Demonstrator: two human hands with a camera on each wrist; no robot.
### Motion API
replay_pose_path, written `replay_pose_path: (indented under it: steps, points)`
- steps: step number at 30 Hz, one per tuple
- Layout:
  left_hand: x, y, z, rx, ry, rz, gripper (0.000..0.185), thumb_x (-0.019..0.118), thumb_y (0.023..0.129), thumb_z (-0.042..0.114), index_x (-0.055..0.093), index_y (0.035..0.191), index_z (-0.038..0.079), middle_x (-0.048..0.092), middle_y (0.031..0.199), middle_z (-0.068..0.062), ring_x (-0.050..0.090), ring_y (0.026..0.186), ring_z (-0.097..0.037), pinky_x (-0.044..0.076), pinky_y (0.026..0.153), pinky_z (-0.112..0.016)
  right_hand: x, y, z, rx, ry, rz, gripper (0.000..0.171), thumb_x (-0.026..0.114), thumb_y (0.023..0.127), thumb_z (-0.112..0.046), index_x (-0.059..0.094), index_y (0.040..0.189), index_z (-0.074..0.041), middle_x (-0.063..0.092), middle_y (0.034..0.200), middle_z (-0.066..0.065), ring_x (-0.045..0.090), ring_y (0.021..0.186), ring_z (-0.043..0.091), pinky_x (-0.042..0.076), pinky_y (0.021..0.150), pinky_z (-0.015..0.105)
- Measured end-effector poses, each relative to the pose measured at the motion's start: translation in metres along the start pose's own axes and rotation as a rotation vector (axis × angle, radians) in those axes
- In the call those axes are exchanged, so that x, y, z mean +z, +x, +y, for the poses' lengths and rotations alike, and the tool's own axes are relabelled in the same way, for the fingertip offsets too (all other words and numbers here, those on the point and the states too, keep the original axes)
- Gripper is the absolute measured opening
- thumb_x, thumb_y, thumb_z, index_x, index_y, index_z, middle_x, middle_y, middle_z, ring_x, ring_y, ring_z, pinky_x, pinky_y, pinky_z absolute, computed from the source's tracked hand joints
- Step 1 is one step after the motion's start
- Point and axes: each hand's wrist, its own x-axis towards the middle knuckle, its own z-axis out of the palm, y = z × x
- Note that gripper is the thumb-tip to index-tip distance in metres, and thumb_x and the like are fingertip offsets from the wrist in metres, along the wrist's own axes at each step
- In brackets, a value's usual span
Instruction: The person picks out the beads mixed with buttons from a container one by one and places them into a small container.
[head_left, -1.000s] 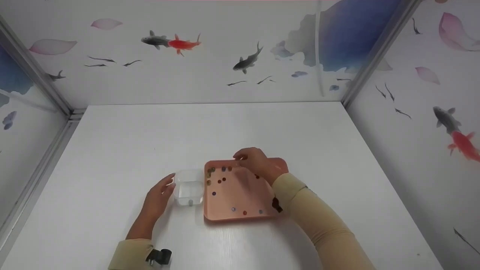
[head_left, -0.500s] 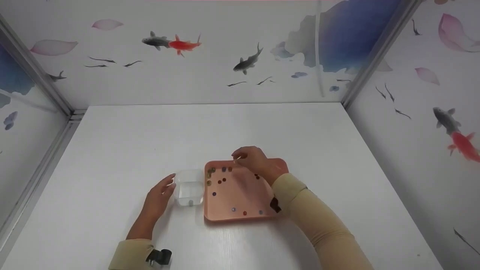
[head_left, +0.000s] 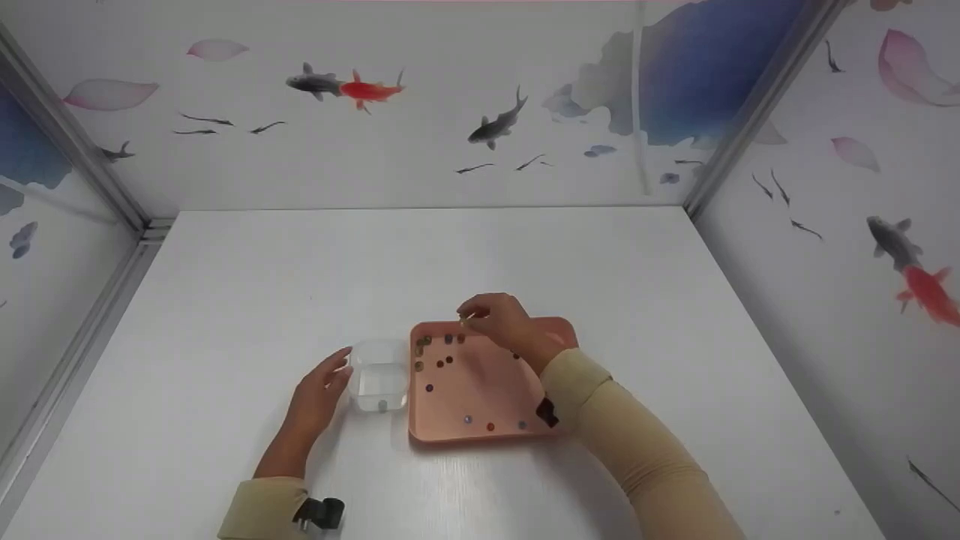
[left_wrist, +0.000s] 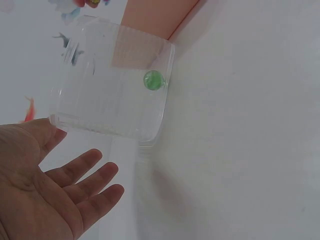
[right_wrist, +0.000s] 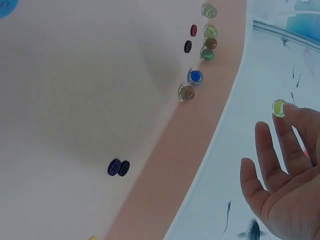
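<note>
the right hand [head_left: 504, 321] pinches a yellow-green marble [right_wrist: 278, 108] at its fingertips, above the far rim of the pink tray [head_left: 480, 390]. the left hand [head_left: 319, 394] lies spread, fingers relaxed, touching the clear box [head_left: 379, 375], where a green marble [left_wrist: 153, 80] sits.

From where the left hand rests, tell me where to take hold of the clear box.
Grip the clear box across its two opposite side walls, coming from above. The open top and straight thin walls allow it; the left hand only touches the left wall, and the pink tray blocks its right side.

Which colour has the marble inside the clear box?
Green marble, clearest in the left wrist view.
</note>
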Motion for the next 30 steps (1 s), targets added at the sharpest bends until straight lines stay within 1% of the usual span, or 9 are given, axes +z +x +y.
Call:
replay_pose_path:
  steps: [7,12,13,16,20,22,24,28,30]
  points:
    - [0.0,0.0,-0.001,-0.007,0.0,0.006,0.047,0.041,0.105,0.027,0.034,0.15,0.014,0.038,0.149,-0.021,0.037,0.136,-0.041,0.037,0.106,-0.056,0.004,-0.001,-0.004,-0.069,0.028,0.008,0.021,0.061,0.095,-0.01,0.07,0.114,-0.01,0.067,0.111,0.007,0.064,0.102,0.023,0.055,0.083,0.036]
    - [0.0,0.0,-0.001,-0.012,-0.014,0.004,0.048,0.041,0.105,0.028,0.034,0.15,0.014,0.038,0.149,-0.021,0.037,0.136,-0.041,0.036,0.106,-0.056,0.007,-0.001,-0.006,-0.105,0.058,-0.015,0.021,0.06,0.096,-0.008,0.068,0.115,-0.007,0.068,0.107,0.009,0.067,0.095,0.028,0.054,0.076,0.034]
    - [0.0,0.0,-0.001,-0.01,-0.015,0.005,0.047,0.041,0.105,0.028,0.034,0.15,0.014,0.039,0.149,-0.021,0.037,0.136,-0.041,0.036,0.107,-0.056,0.007,-0.002,-0.007,-0.112,0.067,-0.019,0.021,0.06,0.096,-0.008,0.068,0.115,-0.006,0.068,0.107,0.01,0.068,0.093,0.03,0.054,0.075,0.035]
    - [0.0,0.001,-0.001,-0.006,-0.019,0.007,0.048,0.041,0.105,0.028,0.034,0.15,0.014,0.039,0.149,-0.02,0.037,0.136,-0.041,0.037,0.107,-0.056,0.008,-0.002,-0.01,-0.126,0.11,-0.032,0.021,0.058,0.097,-0.006,0.067,0.116,-0.004,0.068,0.106,0.013,0.067,0.089,0.037,0.055,0.075,0.043]
    - [0.001,0.001,-0.001,-0.005,-0.012,0.008,0.048,0.041,0.105,0.029,0.034,0.15,0.015,0.04,0.149,-0.02,0.037,0.136,-0.041,0.038,0.106,-0.055,0.01,-0.003,-0.014,-0.119,0.149,-0.039,0.021,0.057,0.097,-0.006,0.067,0.116,-0.004,0.067,0.105,0.014,0.066,0.088,0.039,0.055,0.077,0.052]
    - [0.001,0.001,-0.001,-0.01,-0.007,0.008,0.048,0.041,0.105,0.03,0.034,0.15,0.015,0.039,0.149,-0.019,0.037,0.136,-0.041,0.038,0.106,-0.055,0.011,-0.003,-0.016,-0.1,0.158,-0.042,0.021,0.059,0.096,-0.008,0.067,0.116,-0.005,0.067,0.105,0.012,0.066,0.088,0.038,0.055,0.078,0.052]
    - [0.001,0.001,-0.001,-0.012,-0.007,0.008,0.048,0.041,0.105,0.031,0.034,0.15,0.015,0.039,0.149,-0.019,0.037,0.136,-0.041,0.038,0.106,-0.055,0.012,-0.003,-0.018,-0.089,0.164,-0.042,0.021,0.06,0.096,-0.009,0.068,0.115,-0.006,0.067,0.104,0.01,0.066,0.086,0.034,0.055,0.078,0.051]
    - [0.001,0.0,-0.001,-0.01,-0.012,0.008,0.048,0.041,0.105,0.031,0.034,0.15,0.015,0.039,0.149,-0.02,0.037,0.136,-0.041,0.037,0.106,-0.056,0.015,-0.002,-0.021,-0.097,0.142,-0.038,0.021,0.063,0.094,-0.011,0.069,0.114,-0.007,0.067,0.105,0.009,0.065,0.083,0.021,0.056,0.076,0.045]
    - [0.001,0.0,-0.001,-0.006,-0.016,0.008,0.048,0.041,0.105,0.03,0.035,0.15,0.015,0.039,0.148,-0.02,0.037,0.136,-0.041,0.037,0.106,-0.056,0.017,-0.002,-0.023,-0.097,0.131,-0.041,0.021,0.063,0.094,-0.011,0.069,0.114,-0.008,0.068,0.106,0.009,0.066,0.084,0.02,0.057,0.075,0.042]
